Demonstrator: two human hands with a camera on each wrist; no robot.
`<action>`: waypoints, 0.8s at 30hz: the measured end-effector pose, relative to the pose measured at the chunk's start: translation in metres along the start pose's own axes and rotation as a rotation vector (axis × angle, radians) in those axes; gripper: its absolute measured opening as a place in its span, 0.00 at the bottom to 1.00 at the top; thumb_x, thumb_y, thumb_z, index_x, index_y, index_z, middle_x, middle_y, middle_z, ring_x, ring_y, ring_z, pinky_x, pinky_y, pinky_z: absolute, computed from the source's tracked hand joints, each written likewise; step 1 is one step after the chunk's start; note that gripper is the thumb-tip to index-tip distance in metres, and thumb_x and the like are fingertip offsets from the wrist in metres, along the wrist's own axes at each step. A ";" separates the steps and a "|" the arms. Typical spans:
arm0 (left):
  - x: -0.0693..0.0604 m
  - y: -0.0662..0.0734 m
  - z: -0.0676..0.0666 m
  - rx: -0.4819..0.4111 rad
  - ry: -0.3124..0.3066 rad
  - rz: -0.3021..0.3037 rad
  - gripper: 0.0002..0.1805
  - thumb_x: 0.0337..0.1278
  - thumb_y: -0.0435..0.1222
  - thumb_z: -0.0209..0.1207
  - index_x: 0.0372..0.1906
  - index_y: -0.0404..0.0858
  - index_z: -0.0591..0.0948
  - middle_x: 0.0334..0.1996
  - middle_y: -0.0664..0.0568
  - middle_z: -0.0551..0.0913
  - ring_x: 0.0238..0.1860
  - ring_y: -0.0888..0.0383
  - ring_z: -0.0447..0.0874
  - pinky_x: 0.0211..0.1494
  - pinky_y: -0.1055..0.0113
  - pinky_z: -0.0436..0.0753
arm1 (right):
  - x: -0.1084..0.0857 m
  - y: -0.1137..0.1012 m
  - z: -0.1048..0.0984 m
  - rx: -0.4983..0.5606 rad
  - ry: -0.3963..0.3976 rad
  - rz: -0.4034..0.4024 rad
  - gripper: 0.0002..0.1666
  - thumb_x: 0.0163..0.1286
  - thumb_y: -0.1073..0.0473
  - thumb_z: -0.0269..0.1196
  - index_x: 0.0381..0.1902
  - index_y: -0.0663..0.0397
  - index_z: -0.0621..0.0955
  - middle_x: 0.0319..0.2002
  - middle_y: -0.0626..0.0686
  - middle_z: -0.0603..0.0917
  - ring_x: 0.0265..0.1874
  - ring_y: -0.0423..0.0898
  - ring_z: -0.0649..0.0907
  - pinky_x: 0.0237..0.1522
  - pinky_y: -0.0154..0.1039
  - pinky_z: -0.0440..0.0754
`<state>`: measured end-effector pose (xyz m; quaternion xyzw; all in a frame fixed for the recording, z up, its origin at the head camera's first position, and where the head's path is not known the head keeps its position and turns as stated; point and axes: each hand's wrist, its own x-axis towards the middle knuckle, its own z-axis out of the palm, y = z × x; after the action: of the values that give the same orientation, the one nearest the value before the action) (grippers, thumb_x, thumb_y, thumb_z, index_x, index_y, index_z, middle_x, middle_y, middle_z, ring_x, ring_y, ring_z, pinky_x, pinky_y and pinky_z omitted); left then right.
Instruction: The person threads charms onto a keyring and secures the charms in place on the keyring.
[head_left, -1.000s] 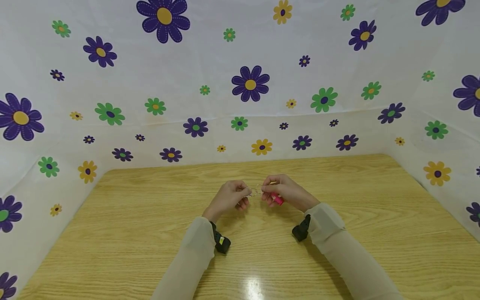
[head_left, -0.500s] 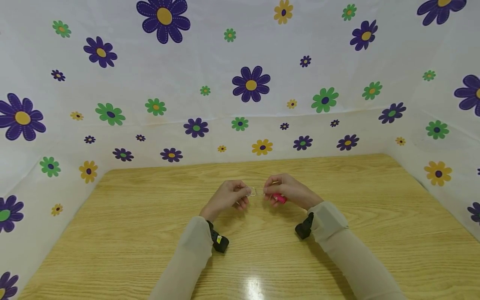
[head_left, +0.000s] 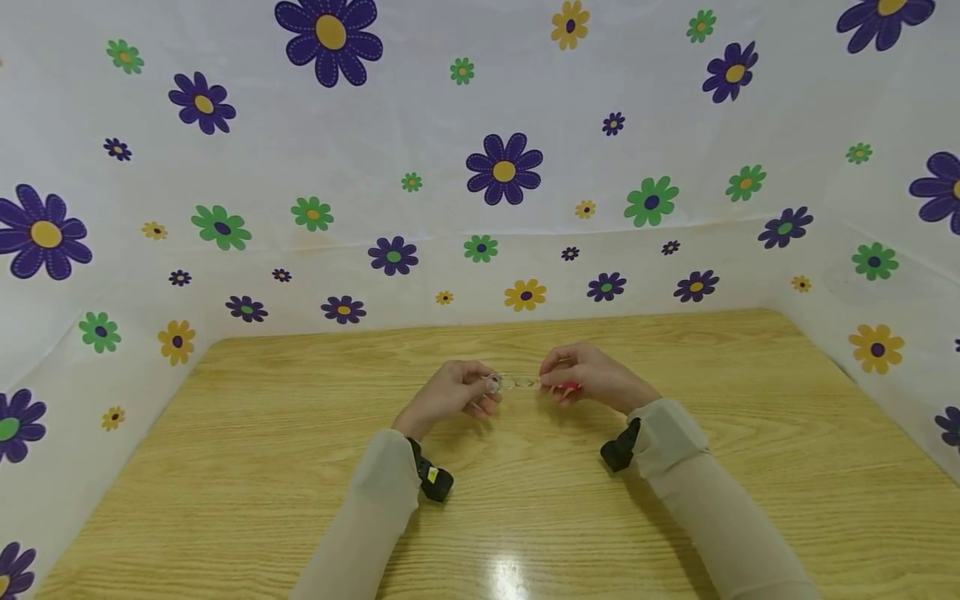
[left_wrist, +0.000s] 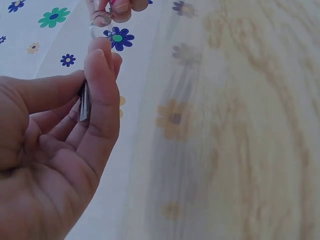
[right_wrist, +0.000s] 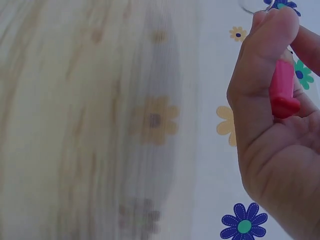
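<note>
My left hand [head_left: 448, 393] pinches a small flat metal piece [left_wrist: 85, 104] between thumb and fingers; its exact kind is partly hidden. A thin metal ring [head_left: 508, 382] reaches from those fingertips toward the other hand, with small links in the gap. To the right, my right hand [head_left: 596, 377] pinches the near end of the links with thumb and forefinger. A pink-red fob [right_wrist: 283, 86] with a flared end hangs inside that palm, partly covered by the fingers. Both hands are held above the wooden table, the ring and links stretched between them.
The wood-grain table [head_left: 495, 500] spreads beneath both forearms. A white flower-print cloth [head_left: 420, 108] stands behind it and along both sides. Each wrist wears a black camera.
My right hand has moved right and slightly up, away from the left, so the gap is wider and more of the ring and links shows. The left hand stays nearly in place.
</note>
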<state>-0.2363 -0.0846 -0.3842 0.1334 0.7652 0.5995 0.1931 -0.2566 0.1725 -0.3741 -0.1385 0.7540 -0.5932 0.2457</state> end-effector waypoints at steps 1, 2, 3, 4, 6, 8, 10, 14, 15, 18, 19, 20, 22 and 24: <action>0.000 0.000 -0.001 0.002 0.001 0.002 0.15 0.76 0.26 0.51 0.60 0.22 0.77 0.38 0.40 0.87 0.31 0.58 0.87 0.38 0.62 0.87 | 0.000 0.000 -0.001 0.007 0.004 0.003 0.11 0.75 0.67 0.59 0.48 0.75 0.76 0.34 0.58 0.83 0.24 0.42 0.80 0.31 0.35 0.83; 0.000 0.000 -0.001 0.004 0.004 0.005 0.16 0.75 0.26 0.51 0.61 0.23 0.76 0.38 0.39 0.87 0.32 0.57 0.87 0.39 0.61 0.87 | 0.000 0.001 -0.002 0.016 0.004 0.004 0.11 0.75 0.68 0.59 0.48 0.75 0.76 0.34 0.58 0.84 0.24 0.42 0.80 0.32 0.35 0.84; 0.000 0.000 -0.002 0.001 0.003 0.009 0.17 0.74 0.24 0.51 0.62 0.23 0.76 0.38 0.39 0.87 0.33 0.56 0.88 0.40 0.61 0.88 | 0.001 0.001 -0.003 0.025 0.004 0.005 0.12 0.75 0.68 0.59 0.48 0.76 0.76 0.34 0.58 0.83 0.25 0.42 0.81 0.32 0.35 0.84; 0.000 0.000 -0.002 -0.003 0.002 0.016 0.18 0.73 0.23 0.50 0.63 0.23 0.75 0.37 0.39 0.87 0.34 0.54 0.88 0.41 0.60 0.88 | 0.001 0.002 -0.004 0.034 -0.002 0.003 0.12 0.75 0.68 0.59 0.49 0.76 0.76 0.34 0.58 0.83 0.25 0.42 0.81 0.33 0.35 0.84; 0.001 -0.001 -0.004 -0.022 0.002 0.016 0.19 0.72 0.21 0.50 0.64 0.23 0.74 0.36 0.38 0.87 0.36 0.51 0.89 0.43 0.59 0.87 | 0.001 0.003 -0.006 0.047 -0.011 -0.006 0.12 0.76 0.68 0.59 0.49 0.76 0.76 0.35 0.57 0.84 0.26 0.42 0.82 0.34 0.36 0.85; 0.001 -0.002 -0.005 -0.048 -0.001 0.013 0.20 0.71 0.20 0.51 0.65 0.23 0.73 0.37 0.38 0.86 0.38 0.49 0.89 0.45 0.59 0.87 | 0.001 0.004 -0.007 0.057 -0.015 -0.015 0.12 0.76 0.69 0.58 0.50 0.77 0.76 0.38 0.57 0.85 0.27 0.42 0.82 0.35 0.36 0.85; 0.002 -0.002 -0.006 -0.076 -0.007 0.008 0.21 0.71 0.19 0.51 0.66 0.22 0.72 0.41 0.35 0.85 0.41 0.47 0.89 0.47 0.58 0.87 | 0.000 0.005 -0.009 0.063 -0.015 -0.024 0.12 0.76 0.69 0.56 0.50 0.77 0.76 0.40 0.57 0.85 0.29 0.43 0.82 0.36 0.36 0.85; 0.001 -0.002 -0.008 -0.126 -0.034 0.007 0.23 0.69 0.17 0.51 0.67 0.22 0.70 0.51 0.30 0.81 0.44 0.47 0.89 0.51 0.56 0.85 | -0.001 0.007 -0.013 0.083 -0.003 -0.029 0.11 0.77 0.70 0.56 0.51 0.75 0.77 0.43 0.57 0.85 0.31 0.44 0.83 0.39 0.38 0.86; 0.001 -0.003 -0.009 -0.133 -0.044 0.012 0.23 0.69 0.17 0.51 0.68 0.22 0.70 0.53 0.30 0.80 0.44 0.47 0.89 0.52 0.56 0.85 | -0.001 0.007 -0.014 0.090 -0.001 -0.030 0.10 0.77 0.70 0.56 0.51 0.74 0.77 0.43 0.57 0.85 0.32 0.45 0.83 0.39 0.38 0.86; 0.001 -0.004 -0.011 -0.151 -0.074 0.029 0.24 0.69 0.16 0.49 0.68 0.22 0.69 0.54 0.31 0.79 0.46 0.48 0.88 0.53 0.55 0.84 | -0.002 0.009 -0.016 0.118 0.009 -0.025 0.10 0.76 0.70 0.56 0.51 0.72 0.78 0.44 0.57 0.85 0.34 0.46 0.84 0.41 0.40 0.87; 0.001 -0.005 -0.012 -0.159 -0.082 0.029 0.24 0.70 0.16 0.49 0.69 0.23 0.69 0.55 0.32 0.79 0.46 0.48 0.88 0.54 0.55 0.84 | -0.002 0.009 -0.017 0.131 0.012 -0.022 0.10 0.76 0.71 0.56 0.51 0.71 0.78 0.44 0.58 0.85 0.35 0.46 0.85 0.43 0.41 0.87; 0.001 -0.005 -0.012 -0.163 -0.089 0.031 0.24 0.70 0.16 0.48 0.69 0.23 0.68 0.54 0.33 0.79 0.47 0.48 0.88 0.55 0.55 0.83 | -0.002 0.009 -0.018 0.146 0.016 -0.018 0.09 0.76 0.71 0.56 0.50 0.70 0.79 0.45 0.58 0.85 0.36 0.47 0.85 0.44 0.42 0.87; 0.001 -0.005 -0.013 -0.179 -0.095 0.021 0.25 0.70 0.16 0.47 0.70 0.24 0.68 0.55 0.35 0.78 0.48 0.48 0.88 0.56 0.55 0.83 | -0.003 0.010 -0.020 0.176 0.012 -0.019 0.09 0.76 0.72 0.56 0.49 0.69 0.80 0.45 0.58 0.85 0.38 0.47 0.86 0.47 0.44 0.86; 0.000 -0.004 -0.013 -0.187 -0.092 0.015 0.25 0.70 0.16 0.46 0.70 0.24 0.68 0.56 0.34 0.77 0.49 0.46 0.87 0.57 0.53 0.82 | -0.003 0.011 -0.022 0.205 0.007 -0.018 0.09 0.76 0.72 0.55 0.48 0.66 0.82 0.45 0.57 0.85 0.40 0.48 0.87 0.50 0.48 0.84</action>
<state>-0.2421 -0.0972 -0.3849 0.1478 0.6951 0.6630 0.2353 -0.2651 0.1949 -0.3799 -0.1174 0.6889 -0.6699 0.2508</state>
